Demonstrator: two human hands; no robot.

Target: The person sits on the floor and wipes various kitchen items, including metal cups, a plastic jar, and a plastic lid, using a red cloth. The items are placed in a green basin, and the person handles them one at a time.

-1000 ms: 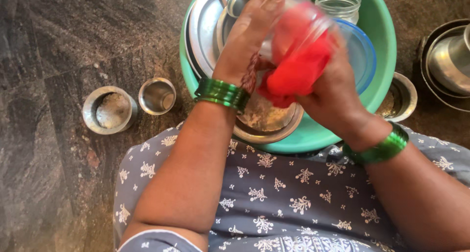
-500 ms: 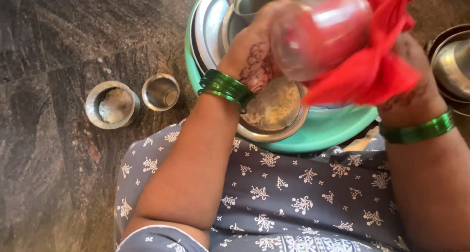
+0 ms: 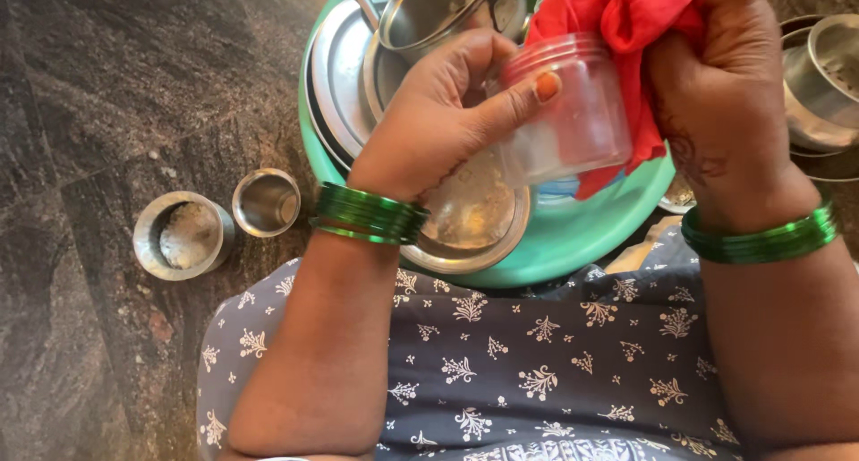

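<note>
My left hand point(image 3: 443, 112) grips a clear plastic jar point(image 3: 573, 112), thumb across its side, its threaded mouth pointing up and away from me. My right hand point(image 3: 720, 94) clutches a red cloth point(image 3: 626, 18) bunched at the jar's mouth and far side. Both wrists wear green bangles. The jar hangs above a green plastic basin point(image 3: 573, 246) that holds steel plates point(image 3: 340, 67), a steel pot point(image 3: 438, 9) and a small steel bowl point(image 3: 470, 224) with residue.
On the dark stone floor at left stand two small steel cups, one with white residue point(image 3: 182, 235) and one bare inside point(image 3: 267, 201). More steel vessels point(image 3: 823, 76) sit at the right edge. My patterned blue garment point(image 3: 501, 371) fills the foreground.
The jar has turned in my hands, its mouth now toward the red cloth. My left hand has shifted from behind the jar to gripping its side. The view has moved closer.
</note>
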